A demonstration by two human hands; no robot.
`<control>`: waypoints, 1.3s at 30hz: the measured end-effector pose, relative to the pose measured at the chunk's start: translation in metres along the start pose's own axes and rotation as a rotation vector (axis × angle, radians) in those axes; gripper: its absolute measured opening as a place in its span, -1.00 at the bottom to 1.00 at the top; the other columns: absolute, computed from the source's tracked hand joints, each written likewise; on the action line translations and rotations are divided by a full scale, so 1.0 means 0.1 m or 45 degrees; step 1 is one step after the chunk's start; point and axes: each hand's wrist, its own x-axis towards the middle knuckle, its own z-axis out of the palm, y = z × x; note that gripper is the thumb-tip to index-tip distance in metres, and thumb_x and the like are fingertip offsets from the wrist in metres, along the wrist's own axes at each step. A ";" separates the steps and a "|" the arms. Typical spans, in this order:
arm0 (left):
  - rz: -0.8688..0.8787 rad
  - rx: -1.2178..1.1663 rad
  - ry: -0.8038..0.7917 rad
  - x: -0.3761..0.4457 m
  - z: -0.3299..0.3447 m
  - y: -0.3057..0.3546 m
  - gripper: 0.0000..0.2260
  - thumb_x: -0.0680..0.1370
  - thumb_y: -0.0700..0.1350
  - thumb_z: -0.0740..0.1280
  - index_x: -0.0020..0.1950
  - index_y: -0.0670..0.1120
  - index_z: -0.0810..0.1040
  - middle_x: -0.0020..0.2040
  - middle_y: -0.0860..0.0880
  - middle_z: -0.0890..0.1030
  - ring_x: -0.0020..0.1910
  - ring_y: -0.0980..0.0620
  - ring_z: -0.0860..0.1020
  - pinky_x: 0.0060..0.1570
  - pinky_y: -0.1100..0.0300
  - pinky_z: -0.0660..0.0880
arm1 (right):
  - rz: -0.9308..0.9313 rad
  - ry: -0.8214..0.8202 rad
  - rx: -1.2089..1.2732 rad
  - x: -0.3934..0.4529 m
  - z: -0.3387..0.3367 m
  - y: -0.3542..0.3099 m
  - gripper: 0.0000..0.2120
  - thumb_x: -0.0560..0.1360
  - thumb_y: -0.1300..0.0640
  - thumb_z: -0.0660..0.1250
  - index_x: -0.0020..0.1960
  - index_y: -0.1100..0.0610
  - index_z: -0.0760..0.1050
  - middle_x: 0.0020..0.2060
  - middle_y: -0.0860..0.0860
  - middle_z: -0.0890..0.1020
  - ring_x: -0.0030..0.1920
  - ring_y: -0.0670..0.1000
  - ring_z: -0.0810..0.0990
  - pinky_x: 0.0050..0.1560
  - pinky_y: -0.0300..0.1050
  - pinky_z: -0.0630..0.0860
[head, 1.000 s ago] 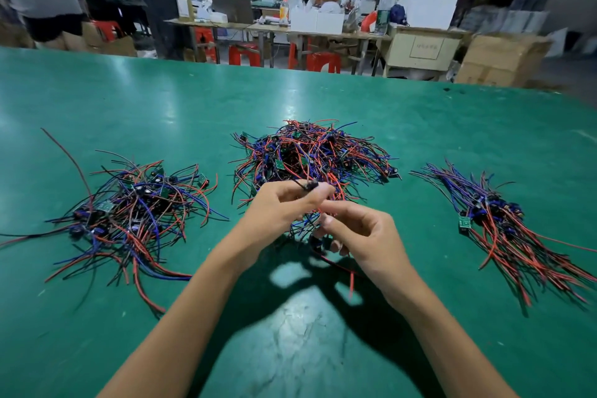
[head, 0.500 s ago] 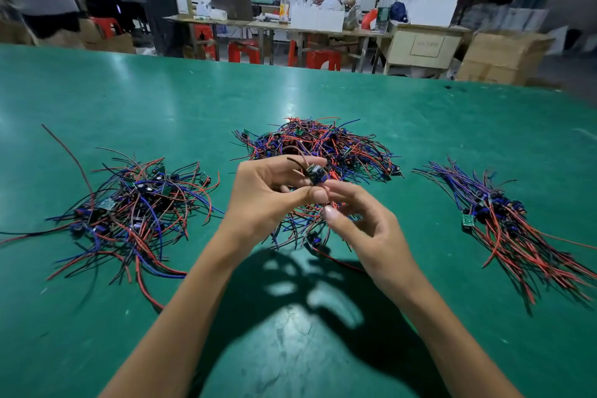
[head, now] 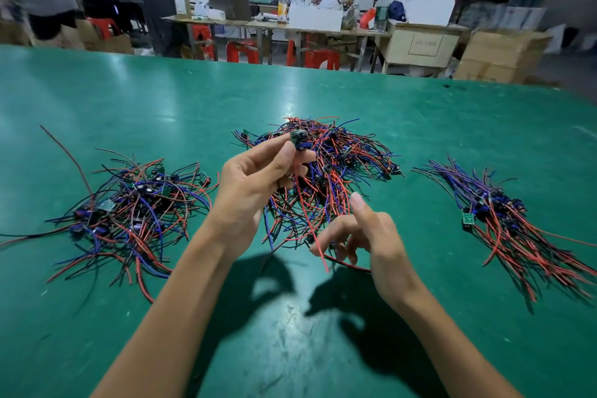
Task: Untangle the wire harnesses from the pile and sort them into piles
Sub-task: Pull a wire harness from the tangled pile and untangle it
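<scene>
Three heaps of red, blue and black wire harnesses lie on the green table (head: pixel 323 349). The tangled middle pile (head: pixel 342 165) is straight ahead. My left hand (head: pixel 248 184) is raised above it and pinches one harness (head: pixel 298 140) by its small dark board, its red wires hanging down. My right hand (head: pixel 365 236) hovers lower and to the right, fingers spread and loosely bent around those hanging red wire ends; whether it grips them is unclear. A loose pile (head: pixel 135 207) lies left. A combed, aligned pile (head: pixel 504 220) lies right.
The table's far edge (head: pixel 290 66) runs across the view. Beyond it stand work tables, red stools (head: pixel 242 52), cardboard boxes (head: pixel 497 55) and several people. Bare green surface lies in front of my arms.
My left hand has lifted the harness board up and away from the middle pile. My right hand has dropped away from it, down and to the right, and its fingers have spread.
</scene>
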 end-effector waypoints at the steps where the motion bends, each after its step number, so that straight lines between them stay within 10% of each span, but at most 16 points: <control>1: -0.035 -0.018 -0.024 0.00 0.00 0.00 -0.67 0.52 -0.07 0.34 0.25 -0.18 0.60 -0.12 -0.01 0.72 -0.20 0.09 0.63 -0.14 0.30 0.52 | 0.004 0.043 -0.048 0.01 0.00 0.02 -0.39 0.61 -0.19 0.10 -0.32 0.15 0.70 -0.39 0.09 0.69 -0.45 -0.08 0.48 -0.40 -0.24 0.32; 20: -0.287 0.378 -0.440 -0.16 0.23 -0.15 -0.68 0.66 -0.34 0.20 0.33 -0.15 0.15 -0.30 -0.09 0.65 -0.42 -0.06 0.52 -0.30 0.20 0.53 | 0.073 0.154 0.351 0.13 -0.10 0.04 -0.76 0.52 -0.02 0.39 0.10 0.05 0.71 -0.13 0.03 0.70 -0.30 -0.06 0.53 -0.17 -0.20 0.54; 39: -0.404 0.415 -0.428 -0.10 0.08 -0.19 -0.64 0.55 -0.33 0.43 0.31 -0.10 0.51 -0.10 -0.16 0.74 -0.23 -0.15 0.72 -0.32 0.19 0.60 | 0.184 0.489 0.420 0.16 -0.19 0.10 -0.86 0.55 0.12 0.42 0.03 0.08 0.74 0.01 -0.05 0.75 -0.17 -0.14 0.60 -0.12 -0.31 0.56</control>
